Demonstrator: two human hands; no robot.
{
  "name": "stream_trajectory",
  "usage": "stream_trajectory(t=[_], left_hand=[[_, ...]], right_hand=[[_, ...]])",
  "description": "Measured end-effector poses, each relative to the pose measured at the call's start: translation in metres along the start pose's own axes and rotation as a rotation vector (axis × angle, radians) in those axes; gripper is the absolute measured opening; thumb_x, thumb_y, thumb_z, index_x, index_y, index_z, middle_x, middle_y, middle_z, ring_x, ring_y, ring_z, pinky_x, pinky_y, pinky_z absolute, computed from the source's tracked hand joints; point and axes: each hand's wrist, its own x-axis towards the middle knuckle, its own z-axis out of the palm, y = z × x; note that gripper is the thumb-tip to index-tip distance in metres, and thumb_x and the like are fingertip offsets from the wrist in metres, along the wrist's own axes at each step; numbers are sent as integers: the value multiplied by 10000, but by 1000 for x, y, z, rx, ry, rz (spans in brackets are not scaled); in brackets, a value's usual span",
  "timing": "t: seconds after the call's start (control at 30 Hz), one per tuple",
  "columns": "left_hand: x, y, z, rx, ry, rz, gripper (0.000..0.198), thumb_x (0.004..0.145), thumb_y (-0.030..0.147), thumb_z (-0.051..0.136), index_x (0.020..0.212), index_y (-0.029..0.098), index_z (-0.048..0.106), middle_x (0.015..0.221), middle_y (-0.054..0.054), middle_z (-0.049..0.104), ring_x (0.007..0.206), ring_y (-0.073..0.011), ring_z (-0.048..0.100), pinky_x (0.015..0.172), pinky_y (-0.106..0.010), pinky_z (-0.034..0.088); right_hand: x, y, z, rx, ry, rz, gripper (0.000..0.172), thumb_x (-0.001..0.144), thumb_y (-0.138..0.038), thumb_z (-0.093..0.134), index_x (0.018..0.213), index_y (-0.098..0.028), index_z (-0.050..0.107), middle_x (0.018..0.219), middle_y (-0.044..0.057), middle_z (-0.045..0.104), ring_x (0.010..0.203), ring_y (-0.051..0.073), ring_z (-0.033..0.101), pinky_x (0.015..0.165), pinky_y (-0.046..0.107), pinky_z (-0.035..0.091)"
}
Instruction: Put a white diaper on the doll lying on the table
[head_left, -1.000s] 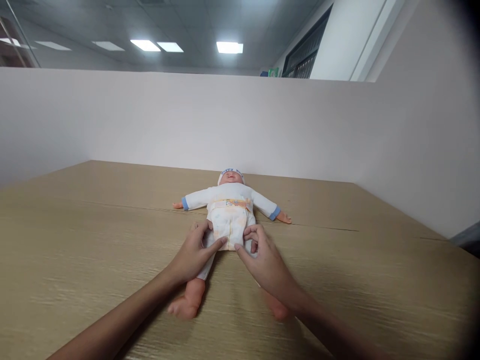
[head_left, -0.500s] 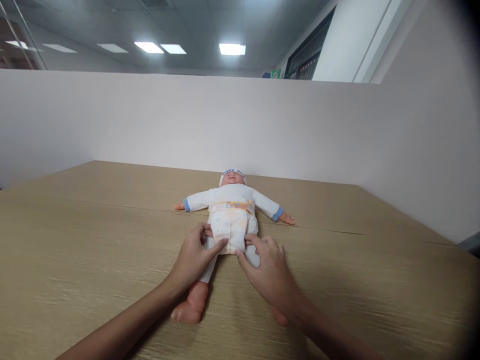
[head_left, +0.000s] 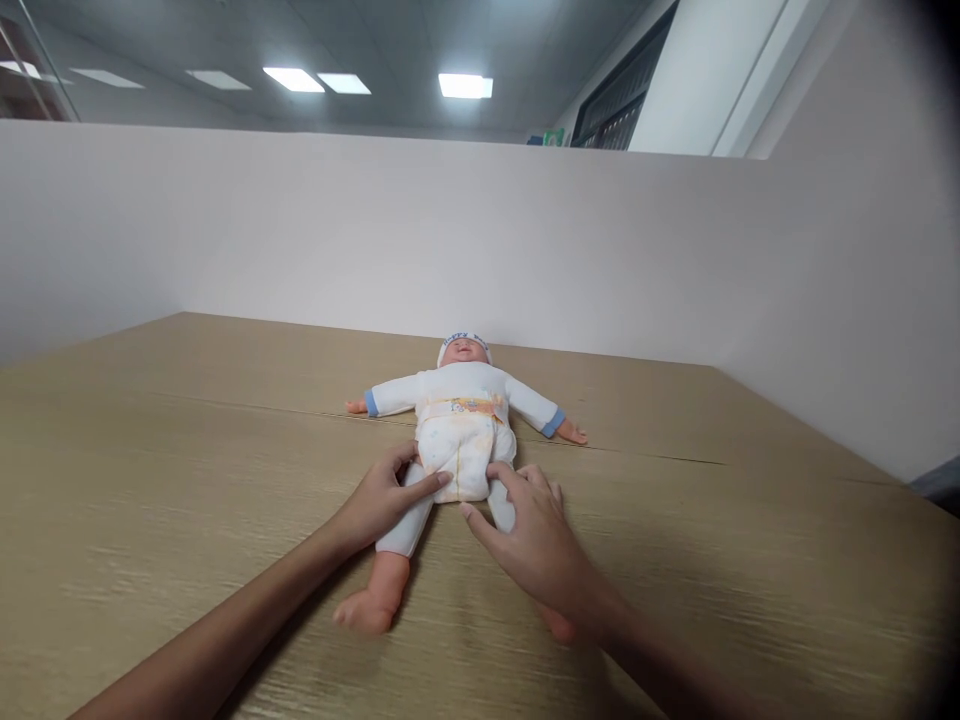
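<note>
A baby doll [head_left: 466, 382] in a white outfit with blue cuffs lies on its back, arms spread, head away from me. Around its hips is a white diaper [head_left: 459, 448] with an orange printed waistband and a yellow line down the front. My left hand [head_left: 382, 497] grips the diaper's left leg edge, thumb on the front and fingers at the side, partly hidden. At the right leg edge, my right hand [head_left: 529, 530] touches the diaper with its index finger. Its thumb lies apart, just below the diaper's bottom edge. The right forearm and hand partly cover the doll's right-side leg.
The doll lies on a wood-grain table [head_left: 225, 480] with a seam running across it. A pale partition wall [head_left: 450, 240] stands along the table's back, and another wall [head_left: 847, 280] rises at the right.
The right thumb has slipped off the diaper's lower edge, and the left hand has shifted slightly outward. The doll's left-side leg lies a little further out. The camera view has tilted slightly.
</note>
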Motion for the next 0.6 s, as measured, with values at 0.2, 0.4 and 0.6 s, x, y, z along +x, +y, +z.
stream_trajectory(t=[0.2, 0.4, 0.6], left_hand=[[1, 0, -2, 24, 7, -10, 399, 893, 527, 825, 1102, 195, 753, 1136, -77, 791, 1150, -312, 699, 1050, -427, 521], [2, -4, -5, 40, -15, -14, 401, 913, 572, 802, 1061, 199, 792, 1069, -46, 813, 1026, -266, 710, 913, -348, 529], [2, -2, -5, 54, -31, -44, 454, 898, 607, 806, 1101, 201, 819, 1136, -59, 839, 1064, -296, 734, 918, -367, 546]], right_hand=[[10, 10, 4, 192, 95, 105, 227, 886, -388, 720, 1059, -270, 633, 1063, 59, 779, 1094, 328, 702, 981, 480, 496], [12, 14, 6, 284, 148, 182, 266, 877, -498, 714, 971, -275, 602, 1015, 58, 816, 1077, 324, 748, 876, 421, 541], [10, 7, 0, 75, 92, 134, 257, 945, -497, 683, 947, -262, 785, 950, 72, 804, 1011, 325, 711, 883, 427, 497]])
